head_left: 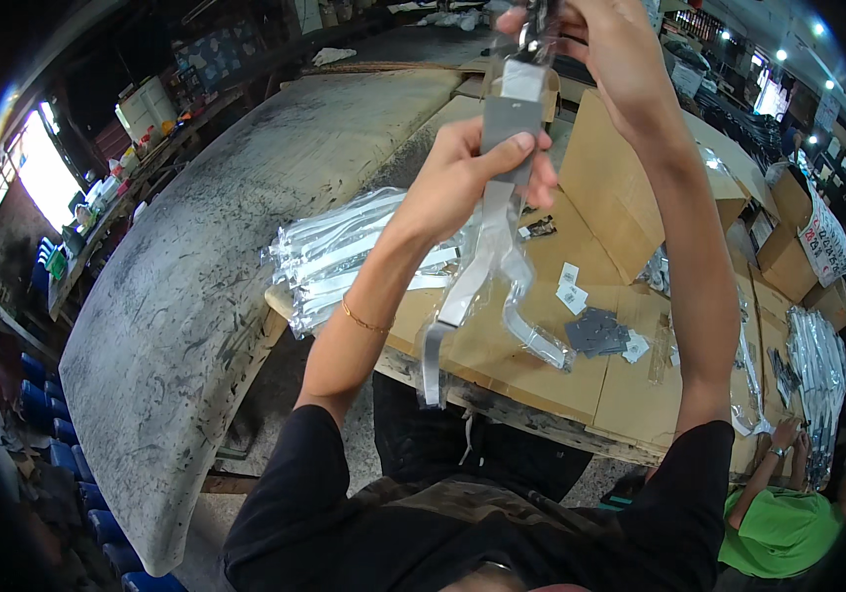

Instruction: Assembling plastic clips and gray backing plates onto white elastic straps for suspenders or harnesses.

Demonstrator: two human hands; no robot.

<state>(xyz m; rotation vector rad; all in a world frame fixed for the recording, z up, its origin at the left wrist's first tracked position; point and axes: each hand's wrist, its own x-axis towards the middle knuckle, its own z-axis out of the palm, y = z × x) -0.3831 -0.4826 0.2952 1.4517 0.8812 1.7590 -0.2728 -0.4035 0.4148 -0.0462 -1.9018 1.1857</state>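
Observation:
A white belt (498, 215) in a clear plastic sleeve hangs in front of me, its lower lengths dangling over the table edge. My left hand (454, 178) is closed round its middle, thumb pressed on a grey card tag (509, 120) lying against the belt. Higher up, at the dark, shiny top end of the belt, my right hand (612, 44) has its fingers bent beside the plastic; the frame edge cuts off part of it. To the left lies a pile of sleeved white belts (344, 252). Loose grey tags (597, 333) and small white cards (571, 289) lie below right.
Flattened cardboard (531, 380) covers the table. An open cardboard box (612, 183) stands behind it, right of my left hand. A large, dirty padded surface (206, 227) fills the left. At the far right, a person in a green shirt (783, 533) handles more sleeved belts (817, 385).

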